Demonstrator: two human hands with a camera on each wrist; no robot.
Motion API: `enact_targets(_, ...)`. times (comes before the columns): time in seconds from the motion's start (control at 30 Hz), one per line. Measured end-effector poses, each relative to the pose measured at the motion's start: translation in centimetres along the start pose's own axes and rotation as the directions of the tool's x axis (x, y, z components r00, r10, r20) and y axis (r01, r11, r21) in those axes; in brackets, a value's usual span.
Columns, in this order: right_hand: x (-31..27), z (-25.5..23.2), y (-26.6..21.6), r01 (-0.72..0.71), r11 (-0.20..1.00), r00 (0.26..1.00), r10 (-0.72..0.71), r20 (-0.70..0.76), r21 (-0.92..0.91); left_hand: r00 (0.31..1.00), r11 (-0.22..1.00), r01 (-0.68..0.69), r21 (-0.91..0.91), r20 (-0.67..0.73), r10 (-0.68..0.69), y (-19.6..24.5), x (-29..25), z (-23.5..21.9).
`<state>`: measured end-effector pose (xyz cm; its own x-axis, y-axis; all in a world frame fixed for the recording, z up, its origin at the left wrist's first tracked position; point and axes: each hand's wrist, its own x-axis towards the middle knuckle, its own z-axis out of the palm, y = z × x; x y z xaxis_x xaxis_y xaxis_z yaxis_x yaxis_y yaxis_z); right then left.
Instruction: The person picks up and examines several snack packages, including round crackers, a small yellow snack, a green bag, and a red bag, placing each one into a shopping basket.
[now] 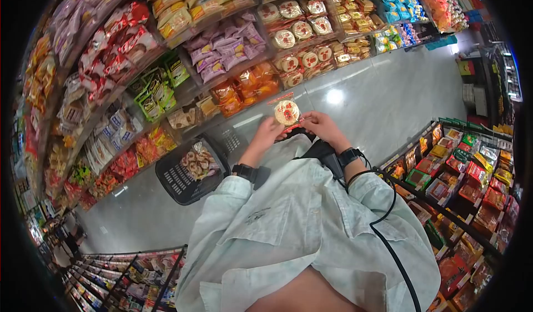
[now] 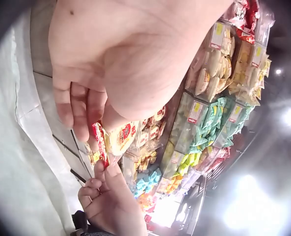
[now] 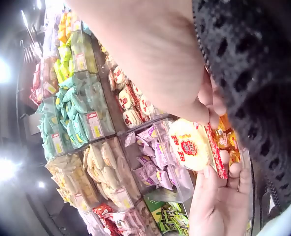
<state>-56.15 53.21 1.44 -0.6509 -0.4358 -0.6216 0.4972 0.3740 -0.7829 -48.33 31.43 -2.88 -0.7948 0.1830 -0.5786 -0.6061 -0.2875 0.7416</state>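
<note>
A clear packet of a round, pale flat cake [image 1: 287,112] with red print and red edging is held in front of the person's waist. My left hand [image 1: 268,134] pinches its left side, thumb on the front and fingers behind, as the right wrist view shows. On the opposite edge, my right hand [image 1: 323,127] grips the packet between thumb and fingers. Seen from the left wrist, the cake packet [image 2: 121,137] spans the space between both hands. The right wrist view shows the front of the packet [image 3: 190,145], with its red strip along one edge.
A dark shopping basket [image 1: 176,198] on the floor to the left contains a packet of brown-and-white pieces [image 1: 199,161]. Ahead, tiered bins hold purple packets [image 1: 227,48], orange packets [image 1: 252,87] and similar round cakes [image 1: 302,30]. Another shelf of packaged food [image 1: 461,173] stands at right.
</note>
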Motion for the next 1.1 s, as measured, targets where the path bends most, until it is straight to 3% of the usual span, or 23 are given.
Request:
enact_targets(0.17,-2.7,0.5,2.3,0.079,0.996,0.995,-0.08,0.054,0.029,0.997,0.997,-0.071,0.023,0.015,0.071,-1.3,-3.3,1.4)
enact_targets(0.27,-5.5,0.1,3.1,0.109,0.989,0.992,-0.115,0.055,0.097,0.999,0.999,-0.047,0.0,0.004,0.047,-1.8,-5.3,3.6)
enact_targets(0.43,-11.0,-0.2,8.2,0.104,0.973,0.991,-0.12,0.067,0.205,0.999,0.995,-0.041,0.09,0.008,0.041,-5.4,-8.9,7.6)
enact_targets(0.63,-16.2,2.1,13.3,0.051,0.932,0.988,-0.099,0.116,0.36,0.992,0.998,0.004,0.059,-0.127,0.004,-11.0,-15.5,11.6)
enact_targets(0.93,-18.7,9.4,17.1,0.012,0.932,0.944,-0.131,0.303,0.364,0.941,0.999,-0.052,-0.009,-0.337,0.046,-16.4,-25.3,11.3)
enact_targets(1.1,-19.4,13.8,17.8,-0.056,0.98,0.917,-0.025,0.398,0.19,0.9,0.987,-0.125,-0.104,-0.43,0.069,-19.8,-29.9,10.1)
